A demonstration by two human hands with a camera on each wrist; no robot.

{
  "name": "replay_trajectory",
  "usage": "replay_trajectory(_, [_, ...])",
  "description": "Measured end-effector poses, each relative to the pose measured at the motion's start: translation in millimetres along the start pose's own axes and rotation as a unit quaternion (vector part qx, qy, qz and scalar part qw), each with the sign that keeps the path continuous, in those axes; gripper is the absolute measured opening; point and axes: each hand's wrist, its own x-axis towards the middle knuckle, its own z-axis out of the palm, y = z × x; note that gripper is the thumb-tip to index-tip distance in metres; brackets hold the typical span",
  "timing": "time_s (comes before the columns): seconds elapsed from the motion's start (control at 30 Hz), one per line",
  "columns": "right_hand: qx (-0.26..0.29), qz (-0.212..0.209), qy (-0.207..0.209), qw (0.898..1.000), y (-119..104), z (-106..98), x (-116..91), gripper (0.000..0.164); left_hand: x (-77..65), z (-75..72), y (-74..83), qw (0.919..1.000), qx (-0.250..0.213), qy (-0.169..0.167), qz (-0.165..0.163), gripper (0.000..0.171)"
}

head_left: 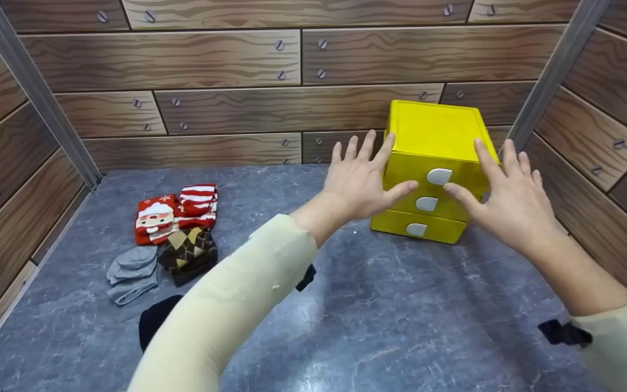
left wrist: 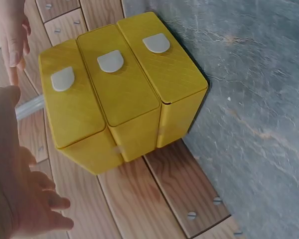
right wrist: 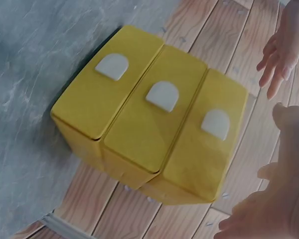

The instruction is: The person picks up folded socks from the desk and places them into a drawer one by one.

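Note:
A yellow three-drawer box [head_left: 436, 128] with white half-round tabs stands at the back right, all its drawers closed. In the head view my left hand [head_left: 360, 182] is spread before its left side, and my right hand [head_left: 517, 201] is spread before its right side. Both wrist views show gaps between the hands and the box [left wrist: 124, 94]. Neither hand holds anything. Fingers are straight and apart, with the thumbs pointing toward each other. The right wrist view shows the drawer fronts [right wrist: 144, 109] from close by.
On the left of the grey marbled table [head_left: 379, 310] lie red Santa socks [head_left: 155, 218], red-and-white striped socks [head_left: 199, 204], brown argyle socks [head_left: 189, 253] and grey socks [head_left: 134, 272]. A black cloth item [head_left: 155, 321] is partly hidden by my left sleeve. Wood-patterned walls [head_left: 226, 60] enclose the table.

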Motion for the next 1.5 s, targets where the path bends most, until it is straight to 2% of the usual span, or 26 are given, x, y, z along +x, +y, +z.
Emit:
replay_trajectory(0.37, [0.041,0.037,-0.019,0.998,29.6,6.3,19.8,0.098,18.8,9.0,7.7,0.9996,-0.017,-0.023,-0.007,0.093])
replay_trajectory(0.53, [0.073,0.024,-0.034,0.996,39.3,14.5,23.3,0.098,21.1,13.6,7.7,0.999,-0.023,-0.034,-0.017,0.092])
replay_trajectory(0.73, [0.116,0.005,-0.02,0.993,40.5,23.7,22.9,0.098,21.3,14.9,8.2,0.9986,-0.032,-0.038,-0.018,0.092])
replay_trajectory(0.9, [0.13,0.003,-0.008,0.991,38.4,26.7,22.3,0.098,20.1,11.7,6.4,0.9982,-0.039,-0.043,-0.018,0.092])
replay_trajectory(1.2, [0.148,-0.016,0.003,0.989,23.2,31.6,26.8,0.092,10.5,3.5,-9.0,0.9976,-0.046,-0.046,-0.022,0.092])
replay_trajectory(1.33, [0.152,-0.036,0.016,0.988,11.6,36.2,28.9,0.088,3.9,0.6,-20.9,0.9982,-0.037,-0.042,-0.022,0.092])
replay_trajectory(1.5, [0.158,-0.052,0.007,0.986,-2.8,41.7,32.9,0.087,-7.6,-0.9,-39.5,0.9983,-0.04,-0.037,-0.021,0.091])
